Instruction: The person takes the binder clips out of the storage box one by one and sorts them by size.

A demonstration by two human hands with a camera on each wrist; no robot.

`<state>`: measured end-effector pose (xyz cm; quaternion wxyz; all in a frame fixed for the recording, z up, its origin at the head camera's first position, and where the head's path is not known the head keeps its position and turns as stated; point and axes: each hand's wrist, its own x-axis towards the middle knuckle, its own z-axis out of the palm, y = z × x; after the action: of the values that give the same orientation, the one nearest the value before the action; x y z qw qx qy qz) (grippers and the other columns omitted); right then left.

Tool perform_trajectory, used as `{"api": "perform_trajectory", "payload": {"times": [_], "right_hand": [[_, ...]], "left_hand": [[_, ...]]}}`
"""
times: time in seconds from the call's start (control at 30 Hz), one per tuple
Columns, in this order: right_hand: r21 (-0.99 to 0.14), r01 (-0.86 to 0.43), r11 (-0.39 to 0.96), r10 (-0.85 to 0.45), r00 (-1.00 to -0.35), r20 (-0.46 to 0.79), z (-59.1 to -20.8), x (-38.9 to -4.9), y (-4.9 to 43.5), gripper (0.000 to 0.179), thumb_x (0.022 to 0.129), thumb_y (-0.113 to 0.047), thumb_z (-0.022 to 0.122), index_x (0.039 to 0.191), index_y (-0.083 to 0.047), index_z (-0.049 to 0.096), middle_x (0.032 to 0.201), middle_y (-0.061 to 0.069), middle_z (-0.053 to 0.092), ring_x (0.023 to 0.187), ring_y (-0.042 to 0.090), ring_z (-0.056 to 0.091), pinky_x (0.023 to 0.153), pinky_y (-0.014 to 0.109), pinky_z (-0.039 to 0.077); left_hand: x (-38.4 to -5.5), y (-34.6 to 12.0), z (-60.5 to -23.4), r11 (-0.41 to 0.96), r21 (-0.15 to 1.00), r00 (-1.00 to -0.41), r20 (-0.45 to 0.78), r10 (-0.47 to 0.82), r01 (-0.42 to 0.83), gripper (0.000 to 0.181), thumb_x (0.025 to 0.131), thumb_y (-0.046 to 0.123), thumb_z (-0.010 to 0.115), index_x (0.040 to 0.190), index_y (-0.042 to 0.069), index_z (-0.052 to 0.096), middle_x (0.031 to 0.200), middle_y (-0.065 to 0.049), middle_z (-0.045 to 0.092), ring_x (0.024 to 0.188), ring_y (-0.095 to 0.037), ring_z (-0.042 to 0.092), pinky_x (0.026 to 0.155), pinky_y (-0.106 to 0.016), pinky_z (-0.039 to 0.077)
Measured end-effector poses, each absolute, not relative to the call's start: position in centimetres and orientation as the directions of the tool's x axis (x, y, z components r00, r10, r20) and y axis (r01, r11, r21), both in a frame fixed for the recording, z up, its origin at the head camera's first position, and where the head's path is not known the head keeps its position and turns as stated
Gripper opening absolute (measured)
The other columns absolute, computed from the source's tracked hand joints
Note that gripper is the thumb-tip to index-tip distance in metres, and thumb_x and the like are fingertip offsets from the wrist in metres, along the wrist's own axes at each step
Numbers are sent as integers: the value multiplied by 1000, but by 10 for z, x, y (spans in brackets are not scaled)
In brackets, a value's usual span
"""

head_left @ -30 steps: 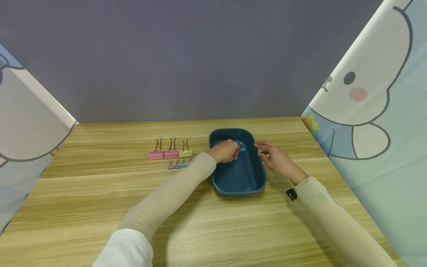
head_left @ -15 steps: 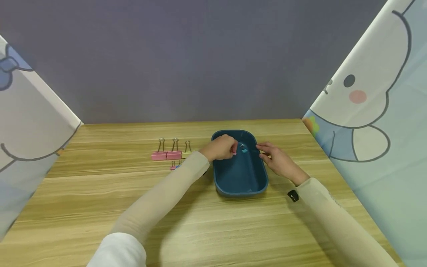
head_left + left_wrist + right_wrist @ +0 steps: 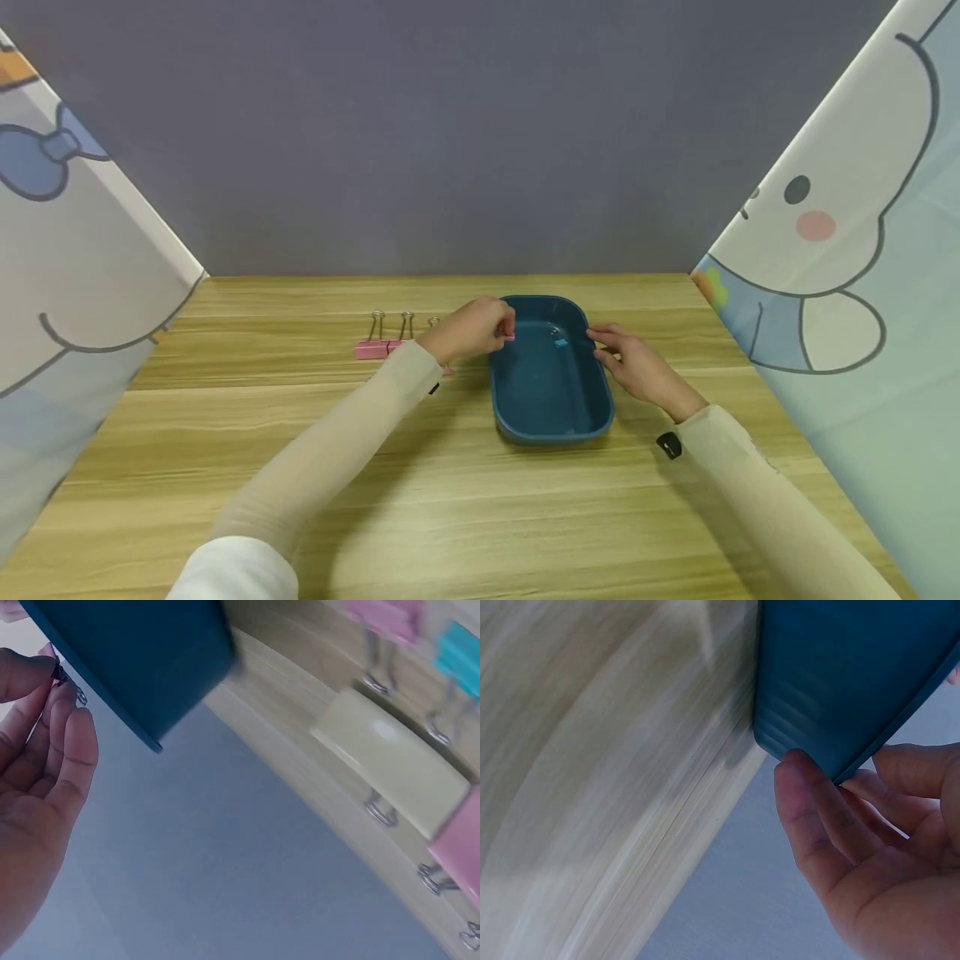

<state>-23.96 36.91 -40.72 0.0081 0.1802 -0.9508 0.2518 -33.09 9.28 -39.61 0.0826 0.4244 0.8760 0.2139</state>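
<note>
My left hand (image 3: pixel 472 327) pinches a small pink binder clip (image 3: pixel 510 337) above the left rim of a dark blue plastic bin (image 3: pixel 553 437). In the left wrist view, the clip's silver handle (image 3: pixel 81 696) pokes out past the fingertips, while its body is mostly hidden. A small light-blue binder clip (image 3: pixel 561 342) lies inside the bin, toward the back. My right hand (image 3: pixel 637 371) holds the bin's right rim, with fingertips against the outer wall in the right wrist view.
Left of the bin lies a row of large binder clips, including pink (image 3: pixel 371 348) and yellow (image 3: pixel 390 761) ones. Small clips, one pink (image 3: pixel 386 619) and one teal (image 3: pixel 461 660), lie alongside; my left forearm partly covers them. A grey panel (image 3: pixel 450 150) stands behind the wooden table (image 3: pixel 487 517).
My left hand has lifted the pink clip and moved left, from inside the bin to its left rim. My right hand stays at the right rim. The head view has shifted slightly.
</note>
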Motion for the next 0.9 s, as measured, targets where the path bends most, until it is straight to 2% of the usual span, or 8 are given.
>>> {"api": "perform_trajectory", "payload": {"times": [0.37,0.53,0.67,0.9], "right_hand": [[-478,-337,811,-333,-938,96,-408,-238,372,39,95,1,52,132,10,47,131,21,46,103,36,59,77,42,51],[-473,-334,815,-331,-939,92,-407,-238,371,39,95,0,52,132,9,47,132,20,46,103,35,59,77,42,51],[-475,-336,813,-333,-938,94,-406,-239,369,38,95,1,53,132,10,48,131,21,46,103,36,59,77,42,51],[-474,-340,812,-338,-936,93,-405,-239,369,38,95,1,53,131,11,48,131,21,46,103,36,59,77,42,51]], "left_hand": [[-328,64,-393,503,416,-607,164,778,757,3,86,9,69,85,10,67,84,2,61,75,-12,53,69,-26,46],[-328,34,-391,499,463,-632,189,752,732,8,85,7,69,85,14,65,86,2,61,80,-11,56,74,-28,48],[-330,10,-397,513,442,-639,204,741,736,12,85,5,69,85,16,64,86,5,59,79,-11,56,72,-27,48],[-330,-20,-406,522,433,-647,213,732,735,12,82,-1,69,85,11,67,84,3,61,80,-16,59,71,-29,50]]}}
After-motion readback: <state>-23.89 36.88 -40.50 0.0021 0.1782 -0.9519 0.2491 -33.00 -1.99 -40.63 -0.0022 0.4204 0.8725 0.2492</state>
